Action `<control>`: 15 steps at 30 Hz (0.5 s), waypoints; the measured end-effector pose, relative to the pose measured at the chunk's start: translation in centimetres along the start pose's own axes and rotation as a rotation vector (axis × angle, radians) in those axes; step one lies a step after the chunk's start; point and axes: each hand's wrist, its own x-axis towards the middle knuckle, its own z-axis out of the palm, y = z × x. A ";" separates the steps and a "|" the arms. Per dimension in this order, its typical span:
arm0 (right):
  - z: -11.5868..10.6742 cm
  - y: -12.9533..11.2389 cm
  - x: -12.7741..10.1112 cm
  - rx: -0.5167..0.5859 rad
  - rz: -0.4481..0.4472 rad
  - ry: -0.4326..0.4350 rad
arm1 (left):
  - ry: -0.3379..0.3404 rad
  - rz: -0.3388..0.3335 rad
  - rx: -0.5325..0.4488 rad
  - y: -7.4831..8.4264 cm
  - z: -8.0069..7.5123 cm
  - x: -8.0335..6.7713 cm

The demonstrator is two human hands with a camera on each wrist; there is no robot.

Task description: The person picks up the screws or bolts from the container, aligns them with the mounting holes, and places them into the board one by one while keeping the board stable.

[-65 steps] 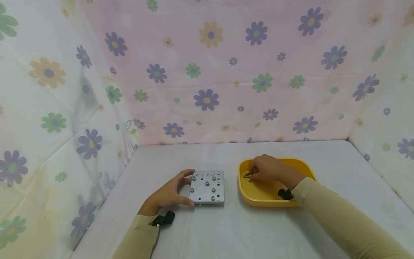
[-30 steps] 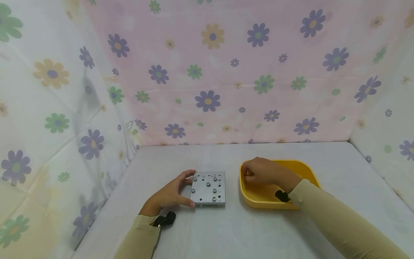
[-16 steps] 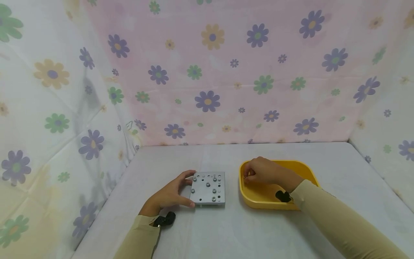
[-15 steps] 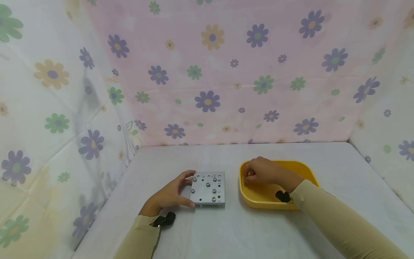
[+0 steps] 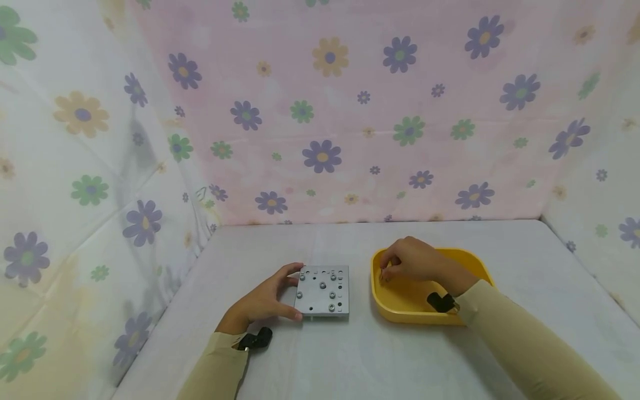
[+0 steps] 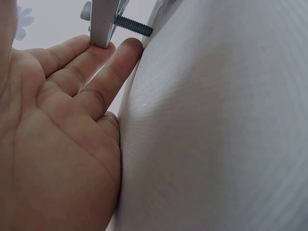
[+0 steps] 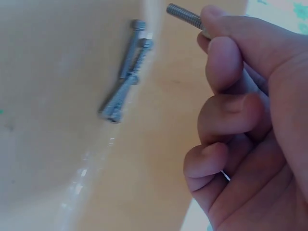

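**Screw pinched over the yellow tray**

While the left hand (image 5: 262, 303) lies with spread fingers against the metal plate (image 5: 322, 291) on the table (image 5: 350, 355), the right hand (image 5: 415, 261) pinches a screw (image 7: 185, 15) over the yellow tray (image 5: 400, 305). Only the right wrist view shows three loose screws (image 7: 126, 72) in the tray; the head view hides them behind the hand.

On the table (image 5: 350, 355) the plate (image 5: 321, 291) lies left of the tray (image 5: 480, 266), the two well apart — bolts (image 5: 322, 285) stand in the plate. The left hand (image 5: 260, 303) touches the plate's left edge. The right hand (image 5: 415, 261) is over the tray's left part with a bolt (image 7: 185, 14) in it — three more bolts (image 7: 126, 72) lie in the tray.
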 end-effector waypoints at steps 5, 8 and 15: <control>-0.7 -0.4 -0.5 0.026 -0.008 0.039 | -0.001 0.007 -0.014 -0.1 0.0 0.0; -1.1 -0.7 -0.7 0.036 -0.022 0.058 | 0.001 0.004 -0.018 -0.1 0.0 -0.1; -1.5 -0.9 -1.4 0.091 -0.018 0.094 | -0.007 0.021 0.017 0.3 0.2 -0.1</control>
